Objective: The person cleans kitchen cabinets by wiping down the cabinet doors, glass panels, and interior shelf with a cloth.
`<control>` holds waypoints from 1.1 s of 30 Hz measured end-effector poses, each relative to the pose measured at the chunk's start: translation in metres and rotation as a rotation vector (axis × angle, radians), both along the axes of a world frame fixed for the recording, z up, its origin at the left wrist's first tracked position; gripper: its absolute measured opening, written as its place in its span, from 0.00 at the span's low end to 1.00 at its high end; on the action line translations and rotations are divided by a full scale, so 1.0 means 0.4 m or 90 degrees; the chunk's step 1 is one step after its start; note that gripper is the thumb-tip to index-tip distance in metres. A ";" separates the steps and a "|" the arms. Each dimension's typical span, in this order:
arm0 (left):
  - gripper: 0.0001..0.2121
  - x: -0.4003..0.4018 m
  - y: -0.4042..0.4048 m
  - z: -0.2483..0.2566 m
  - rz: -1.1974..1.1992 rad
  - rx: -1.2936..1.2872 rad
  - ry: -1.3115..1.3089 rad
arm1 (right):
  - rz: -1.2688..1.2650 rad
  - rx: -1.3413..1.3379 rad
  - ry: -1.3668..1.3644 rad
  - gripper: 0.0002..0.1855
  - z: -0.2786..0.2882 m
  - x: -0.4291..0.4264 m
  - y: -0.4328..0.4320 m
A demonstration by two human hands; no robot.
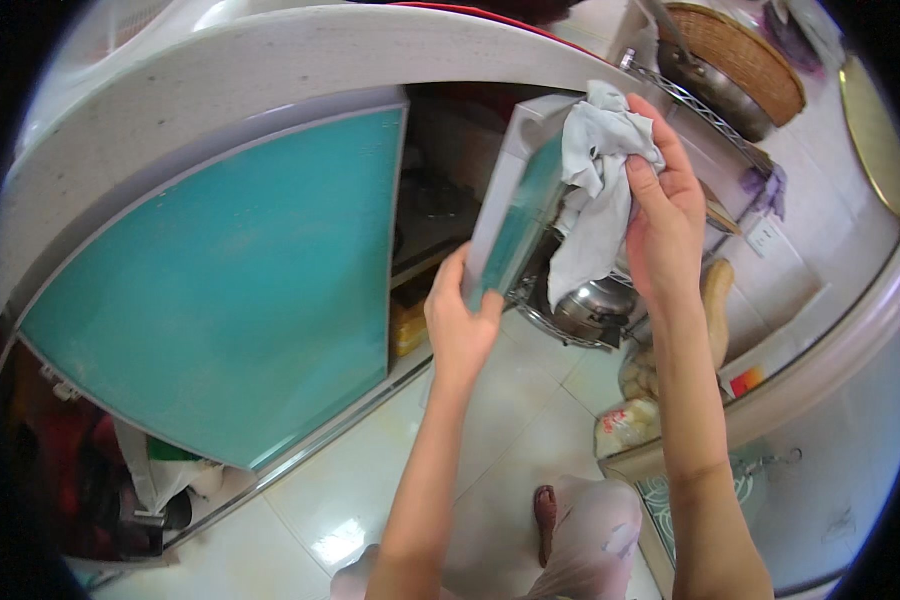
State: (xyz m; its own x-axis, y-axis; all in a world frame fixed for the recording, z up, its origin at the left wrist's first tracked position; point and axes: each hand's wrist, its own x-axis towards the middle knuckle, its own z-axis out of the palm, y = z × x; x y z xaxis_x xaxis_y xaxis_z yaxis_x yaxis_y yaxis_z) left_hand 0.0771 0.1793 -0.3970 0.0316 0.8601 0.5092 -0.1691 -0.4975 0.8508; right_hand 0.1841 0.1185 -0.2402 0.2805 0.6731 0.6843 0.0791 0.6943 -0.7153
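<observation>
My left hand [461, 319] grips the outer edge of an opened cabinet door [506, 195], a teal glass panel in a pale metal frame. The fingers wrap one side and the thumb lies on the other. A crumpled white cloth [604, 157] is in my right hand [667, 202], pinched between thumb and fingers, its lower end hanging loose. The cloth is at the upper part of the door, on its glass side. Whether it presses on the glass cannot be told. Left of it, a second teal glass door [247, 285] covers part of the cabinet.
A pale countertop [270, 60] overhangs the cabinet. On the right, a wire rack [709, 109] holds a metal pan [720, 90], a wicker basket [742, 45] and a steel pot [596, 307]. Bagged vegetables [630, 427] lie on the tiled floor [517, 405] near a glass-panelled door [817, 450].
</observation>
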 end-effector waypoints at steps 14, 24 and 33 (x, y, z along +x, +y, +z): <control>0.26 0.199 -0.239 -0.021 -0.247 0.102 -0.094 | -0.708 0.164 -0.821 0.21 -0.163 0.125 -0.255; 0.31 0.176 -0.230 -0.024 -0.335 0.101 -0.058 | -0.775 0.156 -0.738 0.26 -0.204 0.132 -0.249; 0.36 0.277 -0.302 -0.027 -0.466 0.189 -0.012 | -0.576 -0.059 -0.269 0.17 -0.301 0.201 -0.352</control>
State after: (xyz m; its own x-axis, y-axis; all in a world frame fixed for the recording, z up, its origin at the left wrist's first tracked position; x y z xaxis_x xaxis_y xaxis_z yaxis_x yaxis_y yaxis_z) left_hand 0.1879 0.0585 -0.4078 0.5261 0.4516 0.7206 -0.5545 -0.4603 0.6933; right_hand 0.2644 -0.0222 -0.3604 0.4598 0.3824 0.8014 0.8095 0.1904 -0.5553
